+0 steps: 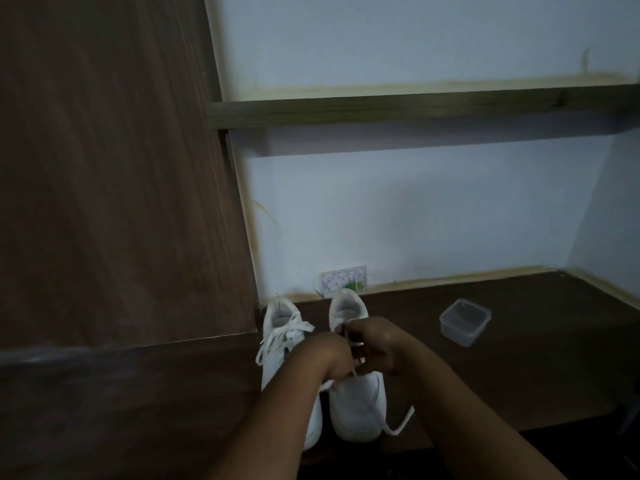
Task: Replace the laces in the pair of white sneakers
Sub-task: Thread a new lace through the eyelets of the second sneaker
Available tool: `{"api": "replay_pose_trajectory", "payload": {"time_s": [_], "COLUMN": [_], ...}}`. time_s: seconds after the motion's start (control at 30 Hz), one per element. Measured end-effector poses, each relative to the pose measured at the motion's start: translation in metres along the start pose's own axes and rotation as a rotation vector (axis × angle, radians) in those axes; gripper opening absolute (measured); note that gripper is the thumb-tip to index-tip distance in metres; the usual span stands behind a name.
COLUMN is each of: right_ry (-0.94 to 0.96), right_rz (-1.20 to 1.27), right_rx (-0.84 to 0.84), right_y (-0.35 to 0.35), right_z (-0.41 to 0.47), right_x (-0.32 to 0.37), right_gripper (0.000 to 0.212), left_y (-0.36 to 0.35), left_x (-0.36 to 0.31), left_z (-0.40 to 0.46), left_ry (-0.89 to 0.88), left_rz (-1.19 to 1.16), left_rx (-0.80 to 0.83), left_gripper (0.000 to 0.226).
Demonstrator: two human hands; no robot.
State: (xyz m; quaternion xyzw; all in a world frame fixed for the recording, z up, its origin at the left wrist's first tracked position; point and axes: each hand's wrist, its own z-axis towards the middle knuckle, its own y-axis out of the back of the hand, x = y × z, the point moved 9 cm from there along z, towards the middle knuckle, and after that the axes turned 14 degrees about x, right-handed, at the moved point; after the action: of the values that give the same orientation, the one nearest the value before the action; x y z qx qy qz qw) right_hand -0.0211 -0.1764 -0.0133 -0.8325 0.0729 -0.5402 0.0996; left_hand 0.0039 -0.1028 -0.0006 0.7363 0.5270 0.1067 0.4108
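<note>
lengthwise both sneakers (358,403) point toes toward the viewer, both hands' fingers (349,336) pinching lace (398,422)

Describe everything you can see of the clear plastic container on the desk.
The plastic container is small, squarish with rounded corners, made of clear or frosted plastic. It stands upright on the dark wooden surface, right of the sneakers, apart from them and from both hands. A lid seems to be on it, though the dim light makes that uncertain. No contents are visible. Nothing touches it but the surface.
</note>
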Motion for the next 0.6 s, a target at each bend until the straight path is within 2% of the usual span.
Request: {"api": "replay_pose_trajectory", "payload": {"time_s": [0.07, 0.1, 0.17, 0.2, 0.3, 0.43, 0.53, 0.6], "right_ry": [0.18, 0.239, 0.322, 0.337, 0.326, 0.39, 0.445, 0.488], "right_rz": [-0.276, -0.495, -0.911, -1.102, -1.577, -1.682, -1.399, -1.158], "right_rx": [-0.202, -0.278, -0.321, -0.309, -0.293, -0.23, -0.108, -0.172], "right_y": [0.013, 0.016, 0.01, 0.004, -0.007, -0.006, 0.003, 0.024], "right_z": [0.001, 0.0, -0.001, -0.001, 0.004, 0.002, -0.005, -0.013], "right_x": [0.02, 0.03, 0.045, 0.046, 0.036, 0.036, 0.044, 0.057], "right_gripper": [0.029, 0.03, 0.028, 0.026, 0.024, 0.02, 0.017, 0.023], "left_y": [0.01, 0.022, 0.046, 0.047, 0.027, 0.022, 0.021, 0.019], "left_x": [0.014, 0.021, 0.038, 0.04, 0.027, 0.019, 0.017, 0.016], "left_z": [0.003, 0.002, 0.007, 0.01, 0.02, 0.025, 0.029, 0.029], "left_ry": [0.0, -0.009, -0.034, -0.073, -0.188, -0.222, -0.304, -0.352], "left_rz": [-0.143, -0.253, -0.473, -0.611, -0.952, -1.066, -1.238, -1.35], "left_rx": [0.002, -0.076, -0.289, -0.316, -0.167, -0.091, -0.02, -0.004], "left_gripper": [0.028, 0.028, 0.031, 0.033, 0.03, 0.013, 0.017, 0.017]}}
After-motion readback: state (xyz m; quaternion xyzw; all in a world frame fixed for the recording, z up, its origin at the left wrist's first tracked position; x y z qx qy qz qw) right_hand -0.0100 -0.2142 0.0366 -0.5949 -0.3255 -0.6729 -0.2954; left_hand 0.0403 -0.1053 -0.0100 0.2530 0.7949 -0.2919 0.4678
